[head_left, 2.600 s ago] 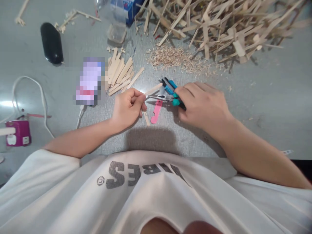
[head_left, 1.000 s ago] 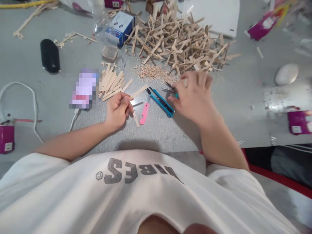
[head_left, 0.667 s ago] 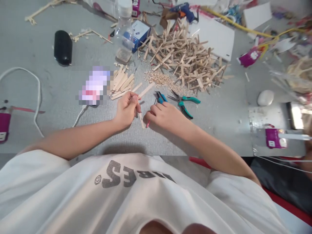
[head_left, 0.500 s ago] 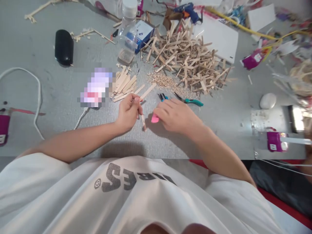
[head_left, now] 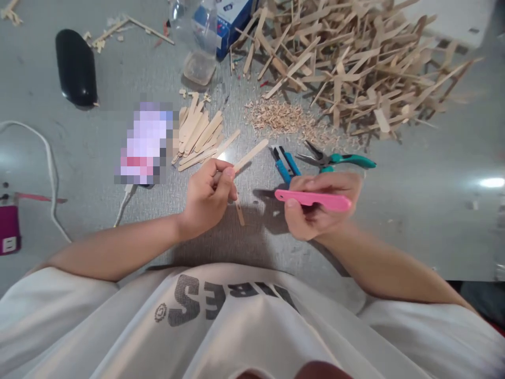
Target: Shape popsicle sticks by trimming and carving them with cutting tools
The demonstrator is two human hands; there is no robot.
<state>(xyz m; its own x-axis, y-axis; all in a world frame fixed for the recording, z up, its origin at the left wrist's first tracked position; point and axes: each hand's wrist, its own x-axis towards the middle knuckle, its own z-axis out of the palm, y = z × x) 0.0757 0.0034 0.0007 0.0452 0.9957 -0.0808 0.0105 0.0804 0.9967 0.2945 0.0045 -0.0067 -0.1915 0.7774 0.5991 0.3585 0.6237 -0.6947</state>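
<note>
My left hand (head_left: 209,197) is closed, pinching a wooden craft stick (head_left: 252,153) that points up and to the right. A second narrow stick (head_left: 240,211) pokes out below its fingers; whether it is held or lies on the table I cannot tell. In my right hand (head_left: 325,210) is a pink-handled knife (head_left: 315,199), gripped between thumb and fingers. A dark, thin, blade-like shape extends leftward from the handle. Blue-handled cutters (head_left: 284,162) and teal-handled pliers (head_left: 339,159) lie just beyond the right hand. Pale craft sticks (head_left: 201,131) are bunched beyond the left hand.
A large heap of craft sticks (head_left: 355,68) spreads across the back right, with wood chips (head_left: 280,120) before it. To the left are a phone (head_left: 148,142) on a white cable (head_left: 53,163) and a black case (head_left: 76,68). A blue box (head_left: 224,26) stands at the back.
My right hand has moved right and turned over, showing the pink handle along its length. My left hand keeps its grip on the stick. The view has moved closer to the table.
</note>
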